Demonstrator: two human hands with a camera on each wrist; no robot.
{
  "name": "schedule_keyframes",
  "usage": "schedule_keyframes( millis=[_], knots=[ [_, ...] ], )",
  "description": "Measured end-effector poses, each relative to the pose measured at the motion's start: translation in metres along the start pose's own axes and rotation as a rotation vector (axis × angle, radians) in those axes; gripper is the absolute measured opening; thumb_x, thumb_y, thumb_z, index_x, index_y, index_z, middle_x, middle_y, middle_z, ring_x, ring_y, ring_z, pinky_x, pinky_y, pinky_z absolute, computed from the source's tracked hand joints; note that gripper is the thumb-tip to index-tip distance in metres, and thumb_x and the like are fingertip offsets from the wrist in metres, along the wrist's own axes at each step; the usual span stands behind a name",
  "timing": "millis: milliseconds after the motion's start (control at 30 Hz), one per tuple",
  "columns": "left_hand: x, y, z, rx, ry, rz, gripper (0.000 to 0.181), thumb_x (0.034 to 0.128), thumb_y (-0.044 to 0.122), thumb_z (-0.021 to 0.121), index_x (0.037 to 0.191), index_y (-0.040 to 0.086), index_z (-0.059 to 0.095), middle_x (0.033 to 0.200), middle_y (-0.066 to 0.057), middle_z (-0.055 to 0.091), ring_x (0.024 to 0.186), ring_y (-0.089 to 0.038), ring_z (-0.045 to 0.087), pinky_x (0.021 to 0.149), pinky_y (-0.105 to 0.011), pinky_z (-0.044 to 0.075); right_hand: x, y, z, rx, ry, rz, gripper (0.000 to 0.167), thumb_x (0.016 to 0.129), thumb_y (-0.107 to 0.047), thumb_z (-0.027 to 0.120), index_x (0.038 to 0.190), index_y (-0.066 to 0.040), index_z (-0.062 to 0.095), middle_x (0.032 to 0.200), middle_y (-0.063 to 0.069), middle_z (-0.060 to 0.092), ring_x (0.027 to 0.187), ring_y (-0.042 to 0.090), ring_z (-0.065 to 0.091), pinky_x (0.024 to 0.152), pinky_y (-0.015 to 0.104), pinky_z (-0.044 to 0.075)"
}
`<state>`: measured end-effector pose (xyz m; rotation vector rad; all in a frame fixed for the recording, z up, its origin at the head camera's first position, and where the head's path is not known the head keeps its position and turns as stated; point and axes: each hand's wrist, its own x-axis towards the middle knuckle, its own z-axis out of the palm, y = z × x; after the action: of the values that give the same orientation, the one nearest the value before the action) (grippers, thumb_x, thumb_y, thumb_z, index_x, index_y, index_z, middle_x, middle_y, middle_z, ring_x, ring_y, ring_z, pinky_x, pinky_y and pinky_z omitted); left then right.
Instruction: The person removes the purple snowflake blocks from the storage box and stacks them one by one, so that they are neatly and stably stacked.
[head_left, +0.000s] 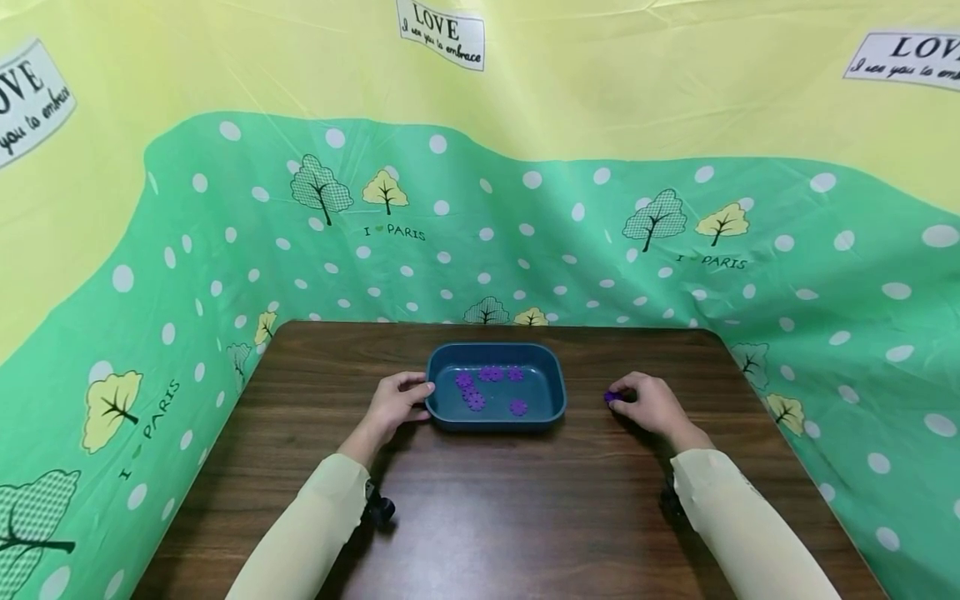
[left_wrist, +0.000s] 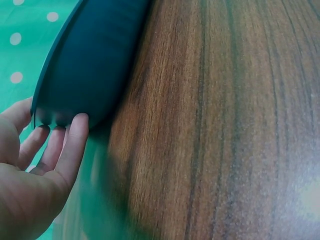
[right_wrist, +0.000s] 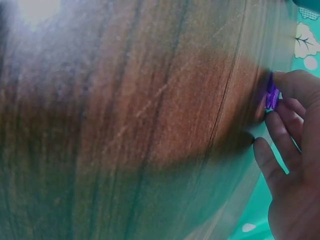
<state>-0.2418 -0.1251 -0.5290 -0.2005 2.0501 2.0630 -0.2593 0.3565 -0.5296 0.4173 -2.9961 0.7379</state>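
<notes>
Left of the head view's centre, the left hand (head_left: 393, 402) pinches the left end of a blue tray (head_left: 544, 385), thumb at the rim and fingers against the outer wall. The tray sits at mid-frame on the brown table (head_left: 480, 517), with purple gear-like pieces (head_left: 491, 374) scattered inside. Right of centre, well apart from the tray, the right hand (head_left: 651, 403) pinches another purple piece (head_left: 612, 397) between thumb and fingers.

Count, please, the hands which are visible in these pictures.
2: the left hand grips the left end of the blue tray; the right hand pinches something purple, to the tray's right.
</notes>
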Motion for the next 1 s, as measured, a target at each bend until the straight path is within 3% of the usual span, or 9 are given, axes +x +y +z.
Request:
schedule_keyframes(
  millis=[167,433,1000],
  knots=[
    [0.0011,-0.0002,-0.0002,-0.002,-0.011,-0.01,0.047,0.0989,0.016,0.071,0.14,-0.003,0.057,0.121,-0.017,0.063,0.104,-0.034,0.069,0.091,-0.053,0.062,0.0,-0.0005,0.0002,-0.006,0.004,-0.01,0.021,0.09,-0.016,0.078,0.108,-0.006,0.077,0.109,0.014,0.072,0.103,0.038,0.067,0.089,0.058,0.058],
    [-0.0002,0.0002,-0.0006,0.004,-0.003,0.004,0.045,0.0987,0.016,0.071,0.138,-0.003,0.059,0.119,-0.018,0.064,0.093,-0.028,0.072,0.086,-0.049,0.065,-0.0008,0.0003,0.0007,-0.008,0.008,-0.019,0.02,0.091,-0.016,0.078,0.108,-0.006,0.077,0.108,0.013,0.071,0.102,0.037,0.067,0.087,0.057,0.058],
    [0.0012,-0.0012,-0.0003,0.002,0.003,0.0,0.045,0.0976,0.018,0.073,0.136,-0.002,0.061,0.116,-0.017,0.066,0.1,-0.033,0.071,0.085,-0.048,0.065,-0.0022,0.003,0.0033,-0.018,0.022,-0.03,0.021,0.091,-0.017,0.077,0.108,-0.006,0.076,0.109,0.013,0.071,0.103,0.037,0.067,0.089,0.058,0.058]
  ],
)
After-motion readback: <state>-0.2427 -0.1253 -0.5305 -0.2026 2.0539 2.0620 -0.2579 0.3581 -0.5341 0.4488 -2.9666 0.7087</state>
